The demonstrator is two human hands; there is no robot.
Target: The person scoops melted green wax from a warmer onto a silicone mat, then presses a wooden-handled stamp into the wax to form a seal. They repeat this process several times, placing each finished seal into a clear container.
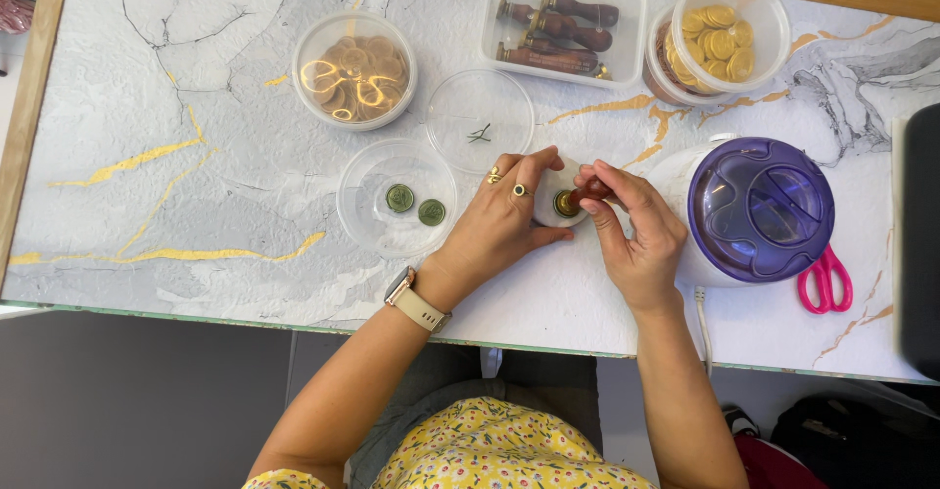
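Brass stamp (567, 203) at mid surface (147, 107), pressed on a small white disc (544, 217). Left hand (504, 217) grasps the disc's edge; right hand (627, 223) pinches the stamp's handle. Best kept upright, pressure even. Purple-lidded pot (759, 210) just right.

A marble-patterned table (147, 78) carries plastic tubs (354, 70), a purple-lidded pot (759, 210) and pink scissors (824, 280).

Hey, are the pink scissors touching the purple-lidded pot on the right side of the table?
Cannot tell. In the head view the pink scissors lie tight against the purple-lidded pot, whose rim covers the blades, so no contact or gap shows plainly.
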